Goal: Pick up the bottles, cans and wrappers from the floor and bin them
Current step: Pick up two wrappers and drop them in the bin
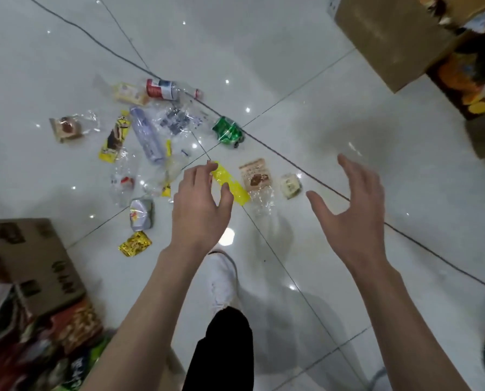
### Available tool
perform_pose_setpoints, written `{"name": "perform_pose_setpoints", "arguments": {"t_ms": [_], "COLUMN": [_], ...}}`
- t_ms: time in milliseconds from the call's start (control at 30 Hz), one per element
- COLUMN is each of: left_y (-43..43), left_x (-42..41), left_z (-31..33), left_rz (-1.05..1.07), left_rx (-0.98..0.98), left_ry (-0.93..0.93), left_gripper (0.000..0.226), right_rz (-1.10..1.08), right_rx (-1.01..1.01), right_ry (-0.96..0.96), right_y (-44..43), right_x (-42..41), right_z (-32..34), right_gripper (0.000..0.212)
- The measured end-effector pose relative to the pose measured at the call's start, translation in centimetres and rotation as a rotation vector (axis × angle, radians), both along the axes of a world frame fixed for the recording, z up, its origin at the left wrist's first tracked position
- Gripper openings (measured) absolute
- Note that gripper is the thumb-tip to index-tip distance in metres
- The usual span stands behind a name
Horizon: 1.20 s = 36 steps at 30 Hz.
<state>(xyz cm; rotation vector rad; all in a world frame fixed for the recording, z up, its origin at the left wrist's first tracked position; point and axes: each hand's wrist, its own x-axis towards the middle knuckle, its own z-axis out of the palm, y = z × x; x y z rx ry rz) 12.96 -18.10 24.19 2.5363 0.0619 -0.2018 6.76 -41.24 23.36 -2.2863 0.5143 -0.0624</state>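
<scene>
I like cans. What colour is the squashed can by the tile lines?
Green, with white markings; seen in the head view.

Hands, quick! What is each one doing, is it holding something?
Left hand: open, fingers curled, empty, hovering over the yellow wrapper on the floor.
Right hand: open, fingers spread, holding nothing.

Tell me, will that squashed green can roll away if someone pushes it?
Probably not far: the green can looks crushed and dented, so it would more likely skid or wobble on the glossy floor tiles. It seems empty, so likely light. Its crumpled edges might be sharp.
</scene>
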Motion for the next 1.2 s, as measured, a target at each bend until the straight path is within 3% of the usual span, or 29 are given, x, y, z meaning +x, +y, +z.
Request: {"name": "perform_pose_setpoints", "arguments": {"t_ms": [200,667,1000,1200], "left_y": [3.4,2.5,0.4,1.1], "left_x": [1.9,6.0,5.2,5.2], "left_z": [-9.6,-33.8,-39.5,-39.2], "left_rz": [0.081,0.181,0.174,0.165], "left_rx": [0.019,0.089,0.388,0.251], "left_ry": [0.112,0.278,0.068,0.076], "left_gripper": [0.044,0.059,0.076,0.064], "right_rz": [0.071,0.079,0.044,0.012], "right_rx": [0.01,-0.01,-0.185,-0.242], "right_ry": [0.061,0.103,0.107,0.109], "right_y": [4.2,8.0,9.3,9.6], "right_x": [2.6,5.1,5.9,5.8], "right_z": [-9.9,-33.4,-38.8,-38.9], "right_gripper": [0.071,0.072,0.084,0.083]}}
